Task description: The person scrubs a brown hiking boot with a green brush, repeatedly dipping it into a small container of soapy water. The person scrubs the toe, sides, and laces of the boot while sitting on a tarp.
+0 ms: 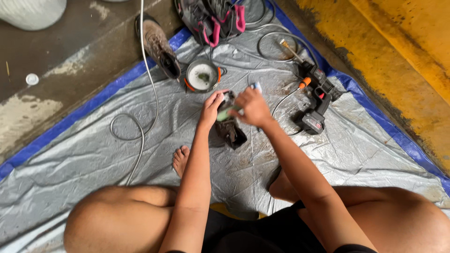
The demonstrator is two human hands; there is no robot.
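The left hand (pixel 212 107) grips a dark shoe (pixel 230 129) hanging below it, while the right hand (pixel 253 106), just beside, closes on a brush (pixel 224 114) against the shoe. Beyond sits a small bowl (pixel 202 75); right, a spray gun (pixel 315 100).

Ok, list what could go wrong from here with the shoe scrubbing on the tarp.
1. The bowl of cleaning liquid stands just beyond the left hand; a wide stroke might tip it over the tarp.
2. The cordless sprayer lies close to the right hand; splashes could reach its battery.
3. The grey hose loops beside the bare foot and may snag it.
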